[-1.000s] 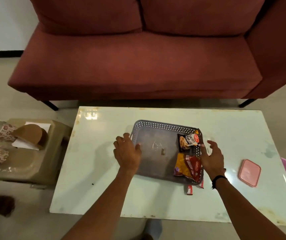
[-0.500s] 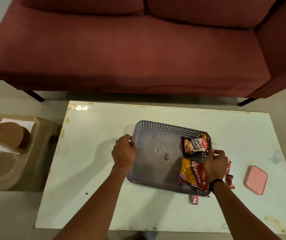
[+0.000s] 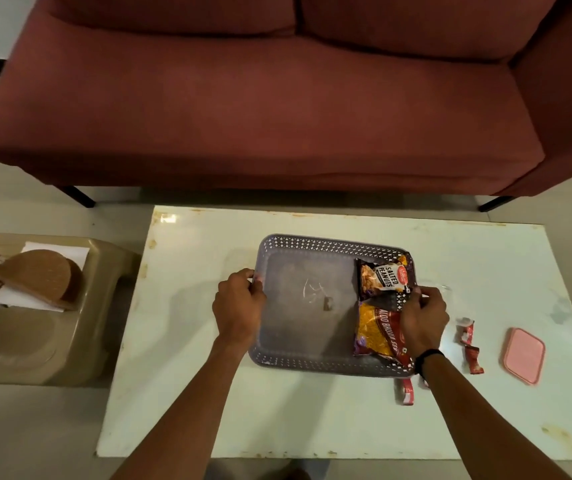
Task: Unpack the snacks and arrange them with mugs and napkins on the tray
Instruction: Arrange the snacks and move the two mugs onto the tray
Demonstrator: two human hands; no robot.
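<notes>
Both hands [image 3: 238,306] [image 3: 422,322] still grip tray [image 3: 312,244], long axis left-right.

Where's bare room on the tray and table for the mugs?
Free: the grey perforated plastic tray floor left of the salted peanuts packet and yellow-red sev packet; the white table left of the tray. Crowded: right side, red sachets, pink lid.

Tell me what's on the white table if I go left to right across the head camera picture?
Left hand gripping the grey perforated plastic tray → black salted peanuts packet → small red sachets → flat pink plastic lid.
</notes>
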